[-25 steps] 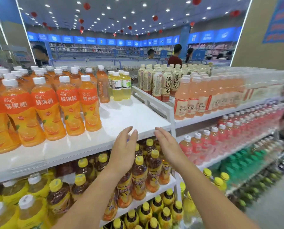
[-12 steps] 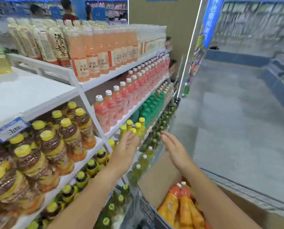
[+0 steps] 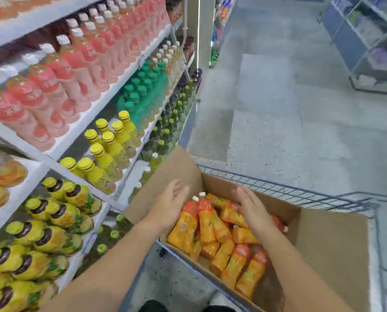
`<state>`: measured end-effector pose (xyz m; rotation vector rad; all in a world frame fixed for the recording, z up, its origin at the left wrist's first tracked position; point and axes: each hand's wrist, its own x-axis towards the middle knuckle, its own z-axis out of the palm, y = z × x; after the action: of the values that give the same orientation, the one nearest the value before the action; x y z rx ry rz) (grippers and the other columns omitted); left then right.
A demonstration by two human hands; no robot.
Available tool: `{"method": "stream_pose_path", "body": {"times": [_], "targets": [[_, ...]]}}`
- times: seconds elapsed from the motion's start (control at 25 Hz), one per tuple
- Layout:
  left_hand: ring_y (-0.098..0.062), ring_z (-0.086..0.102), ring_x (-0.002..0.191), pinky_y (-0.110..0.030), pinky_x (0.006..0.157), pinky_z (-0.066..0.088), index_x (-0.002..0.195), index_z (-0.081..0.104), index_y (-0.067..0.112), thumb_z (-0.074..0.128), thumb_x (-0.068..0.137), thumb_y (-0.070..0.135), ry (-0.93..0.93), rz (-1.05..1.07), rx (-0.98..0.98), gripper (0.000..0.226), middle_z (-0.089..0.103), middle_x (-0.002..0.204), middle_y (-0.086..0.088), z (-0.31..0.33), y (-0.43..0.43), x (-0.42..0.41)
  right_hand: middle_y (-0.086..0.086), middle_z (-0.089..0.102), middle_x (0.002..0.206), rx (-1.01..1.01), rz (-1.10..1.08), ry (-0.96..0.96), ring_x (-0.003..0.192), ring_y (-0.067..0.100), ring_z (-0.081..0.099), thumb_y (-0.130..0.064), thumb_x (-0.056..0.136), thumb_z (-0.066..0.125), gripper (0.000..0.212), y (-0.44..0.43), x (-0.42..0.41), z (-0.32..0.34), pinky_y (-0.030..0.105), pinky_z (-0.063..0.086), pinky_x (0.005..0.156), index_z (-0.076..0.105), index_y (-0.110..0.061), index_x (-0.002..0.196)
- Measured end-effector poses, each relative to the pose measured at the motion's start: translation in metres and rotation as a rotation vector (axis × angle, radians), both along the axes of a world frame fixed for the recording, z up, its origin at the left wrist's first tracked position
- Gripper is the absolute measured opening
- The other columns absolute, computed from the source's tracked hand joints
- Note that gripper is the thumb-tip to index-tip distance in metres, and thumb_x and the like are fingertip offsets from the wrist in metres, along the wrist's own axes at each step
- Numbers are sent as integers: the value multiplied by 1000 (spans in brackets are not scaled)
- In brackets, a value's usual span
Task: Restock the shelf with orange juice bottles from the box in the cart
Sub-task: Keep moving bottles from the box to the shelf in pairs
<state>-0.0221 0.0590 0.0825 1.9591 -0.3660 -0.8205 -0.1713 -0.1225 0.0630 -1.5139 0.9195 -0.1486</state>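
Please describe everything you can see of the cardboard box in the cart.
The cardboard box is plain brown and open at the top. It sits in the wire cart; one flap stands up on the shelf side, another lies folded out on the far side. Inside, the orange juice bottles lie in a loose pile, filling only part of it. The left hand and right hand are open over the bottles, holding none.

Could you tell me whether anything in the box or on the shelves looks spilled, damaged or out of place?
Nothing looks spilled or broken. The orange juice bottles lie jumbled at mixed angles in the cardboard box, rather than upright, and one box flap leans out toward the shelf.
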Motion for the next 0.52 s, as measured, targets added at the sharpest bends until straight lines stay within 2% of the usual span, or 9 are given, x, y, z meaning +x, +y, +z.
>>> {"method": "stream_pose_path", "body": {"times": [0.08, 0.12, 0.16, 0.24, 0.28, 0.36, 0.44, 0.52], "targets": [[-4, 45, 128, -17, 97, 38, 155, 31, 21, 50, 101, 45, 45, -58, 66, 62, 45, 151, 5, -28, -17, -8, -10, 54, 144, 7, -42, 57, 137, 12, 47, -47, 102, 48, 39, -12, -16, -28, 42, 33, 120, 57, -31, 136], [-7, 47, 130, -22, 102, 40, 153, 35, 24, 52, 100, 47, 57, -83, 101, 59, 46, 151, 5, -43, -24, -10, -12, 53, 142, 23, -63, 87, 136, 11, 46, -45, 102, 48, 35, -16, -23, -41, 42, 32, 120, 57, -31, 133], [-9, 49, 131, -30, 109, 41, 147, 42, 29, 53, 100, 47, 56, -101, 132, 52, 49, 149, 4, -56, -28, -12, -13, 51, 140, 41, -79, 126, 135, 9, 45, -47, 102, 48, 35, -17, -28, -53, 41, 32, 120, 57, -31, 132], [-11, 52, 128, -40, 112, 41, 129, 52, 43, 54, 99, 46, 53, -133, 207, 30, 55, 141, 9, -81, -33, -11, -13, 50, 143, 70, -76, 185, 133, 7, 43, -52, 100, 48, 47, -16, -35, -81, 36, 31, 118, 56, -26, 138], [-12, 51, 130, -40, 113, 40, 129, 51, 44, 53, 98, 50, 38, -164, 249, 31, 55, 139, 12, -95, -36, -7, -11, 49, 145, 91, -78, 213, 132, 7, 42, -52, 101, 47, 50, -14, -33, -96, 34, 31, 117, 54, -25, 142], [-11, 50, 132, -40, 113, 40, 143, 47, 35, 47, 93, 64, -37, -259, 350, 58, 55, 141, 12, -123, -35, 2, -10, 47, 150, 142, -86, 246, 134, 7, 41, -50, 102, 46, 50, -6, -28, -123, 29, 31, 113, 50, -25, 146], [-9, 62, 112, -40, 102, 48, 133, 52, 33, 45, 86, 70, -71, -303, 430, 60, 65, 124, 8, -159, -34, 14, -8, 44, 152, 164, -72, 298, 138, 11, 40, -48, 103, 45, 52, 1, -15, -146, 25, 29, 106, 46, -24, 149], [-10, 65, 93, -41, 92, 53, 117, 58, 29, 46, 78, 70, -34, -289, 500, 58, 67, 106, 4, -196, -32, 24, -6, 43, 154, 190, -49, 359, 141, 15, 40, -50, 103, 43, 54, 9, 2, -168, 25, 29, 101, 42, -24, 151]]}}
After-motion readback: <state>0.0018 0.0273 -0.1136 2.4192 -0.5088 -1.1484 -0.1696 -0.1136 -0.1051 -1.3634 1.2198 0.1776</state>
